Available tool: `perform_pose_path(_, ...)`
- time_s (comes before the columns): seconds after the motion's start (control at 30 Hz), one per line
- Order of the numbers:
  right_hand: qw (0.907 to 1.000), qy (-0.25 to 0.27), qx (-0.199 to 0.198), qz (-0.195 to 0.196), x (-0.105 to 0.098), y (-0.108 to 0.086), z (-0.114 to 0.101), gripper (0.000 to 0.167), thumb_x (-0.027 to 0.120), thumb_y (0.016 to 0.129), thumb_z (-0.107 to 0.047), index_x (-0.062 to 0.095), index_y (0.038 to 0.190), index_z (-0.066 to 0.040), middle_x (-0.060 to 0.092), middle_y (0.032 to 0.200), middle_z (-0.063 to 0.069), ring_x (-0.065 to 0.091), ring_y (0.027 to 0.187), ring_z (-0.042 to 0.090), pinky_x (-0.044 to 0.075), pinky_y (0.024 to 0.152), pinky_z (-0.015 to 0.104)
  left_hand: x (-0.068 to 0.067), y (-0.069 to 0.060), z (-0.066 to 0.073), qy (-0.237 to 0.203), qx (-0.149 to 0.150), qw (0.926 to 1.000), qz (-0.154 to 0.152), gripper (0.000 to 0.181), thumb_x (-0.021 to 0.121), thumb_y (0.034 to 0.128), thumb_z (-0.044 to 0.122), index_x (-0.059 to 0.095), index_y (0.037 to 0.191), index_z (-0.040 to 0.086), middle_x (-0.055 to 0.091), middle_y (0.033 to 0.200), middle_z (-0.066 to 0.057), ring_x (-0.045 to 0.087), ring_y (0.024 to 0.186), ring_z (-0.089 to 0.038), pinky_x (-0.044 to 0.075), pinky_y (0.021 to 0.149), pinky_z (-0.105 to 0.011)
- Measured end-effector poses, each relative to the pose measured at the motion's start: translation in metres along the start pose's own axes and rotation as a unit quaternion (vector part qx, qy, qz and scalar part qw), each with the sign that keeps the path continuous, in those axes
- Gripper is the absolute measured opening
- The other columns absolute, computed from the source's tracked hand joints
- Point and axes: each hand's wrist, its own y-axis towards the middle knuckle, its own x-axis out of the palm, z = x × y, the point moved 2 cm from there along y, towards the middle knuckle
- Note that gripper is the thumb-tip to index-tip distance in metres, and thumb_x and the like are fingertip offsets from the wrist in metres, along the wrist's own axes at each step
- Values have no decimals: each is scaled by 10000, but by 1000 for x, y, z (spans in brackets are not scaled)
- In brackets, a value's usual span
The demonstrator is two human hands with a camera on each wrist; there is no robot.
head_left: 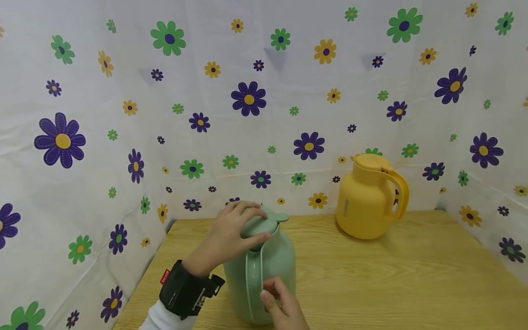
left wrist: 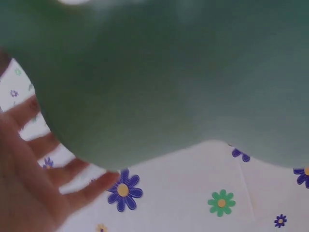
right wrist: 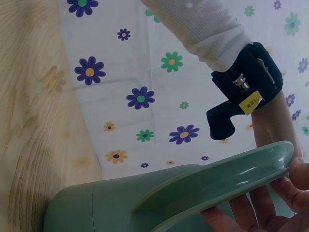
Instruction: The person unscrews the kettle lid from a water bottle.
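A pale green jug [head_left: 280,261] stands upright near the table's front, its handle [head_left: 254,284] facing me and its lid [head_left: 257,227] on top. My left hand [head_left: 235,227] lies over that lid, thumb on the near side and fingers bent across the far side. In the left wrist view its spread fingers [left wrist: 72,181] reach the rim of a blurred green surface. Low on the handle, my right hand [head_left: 284,305] holds the edge with thumb and fingers. The right wrist view shows fingers [right wrist: 263,205] passing under the handle. Part of the lid is hidden.
A yellow jug [head_left: 359,206] of similar shape stands at the back right, handle to the right. The wooden table [head_left: 371,279] is bordered by a white flower-printed cloth [head_left: 288,151] behind and at both sides.
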Motion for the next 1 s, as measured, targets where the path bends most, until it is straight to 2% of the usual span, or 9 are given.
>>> perform_pose_path(0.1, 10000, 24, -13, 4, 0, 1, 0, 96, 454, 955, -38, 479, 998, 44, 519, 822, 95, 473, 702, 60, 444, 618, 248, -3, 1, -9, -906, 368, 9950, -214, 290, 702, 818, 270, 604, 1070, 166, 483, 1305, -48, 316, 1277, -310, 300, 959, -555)
perform_pose_path(0.2, 10000, 59, 4, 18, 0, 1, -1, 96, 457, 955, -42, 481, 991, 43, 524, 825, 114, 476, 704, 62, 444, 621, 246, -3, 1, -18, -1511, 527, 9859, -481, 253, 677, 820, 186, 601, 1061, 171, 480, 1319, -23, 283, 1304, -285, 325, 957, -528)
perform_pose_path(0.33, 10000, 76, 63, -8, 0, 0, -2, 102, 459, 957, -57, 481, 991, 37, 532, 836, 122, 483, 711, 70, 444, 627, 245, 0, 1, -22, -1670, 424, 9828, -658, 271, 669, 799, 159, 596, 1057, 197, 502, 1288, 17, 340, 1275, -250, 374, 927, -487)
perform_pose_path(0.47, 10000, 62, 50, -14, -1, 0, -2, 103, 462, 955, -60, 482, 990, 35, 538, 838, 130, 488, 714, 76, 447, 628, 247, 0, 1, -20, -1700, 270, 9830, -639, 273, 675, 791, 162, 597, 1047, 214, 508, 1279, 33, 368, 1255, -239, 384, 914, -487)
perform_pose_path(0.6, 10000, -2, 0, 5, -1, 0, -2, 97, 467, 952, -55, 485, 982, 35, 541, 826, 124, 487, 705, 68, 450, 620, 248, 0, 0, -16, -1496, 190, 9873, -501, 248, 673, 809, 197, 602, 1047, 212, 521, 1266, 30, 401, 1225, -233, 401, 896, -475)
perform_pose_path(0.8, 9999, -53, -132, 27, -1, 0, -2, 79, 465, 950, -39, 488, 983, 30, 538, 807, 129, 481, 694, 56, 448, 607, 244, -1, -1, -4, -546, -166, 9982, -197, 268, 669, 839, 339, 628, 1068, 206, 550, 1225, 13, 441, 1157, -228, 387, 906, -466)
perform_pose_path(0.9, 9999, -45, -158, 35, -1, 1, -2, 77, 464, 949, -33, 487, 984, 32, 532, 803, 147, 480, 693, 59, 447, 607, 243, 0, -1, 3, 31, -342, 9993, -129, 302, 662, 838, 380, 632, 1080, 201, 554, 1215, 2, 454, 1126, -258, 383, 900, -476)
perform_pose_path(1.0, 10000, -61, -37, 32, -1, 1, -2, 91, 462, 953, -45, 489, 991, 33, 534, 824, 118, 486, 703, 67, 447, 615, 244, 1, 0, 7, 385, -425, 9983, -92, 319, 662, 837, 387, 633, 1088, 192, 551, 1215, -13, 458, 1104, -279, 388, 884, -485)
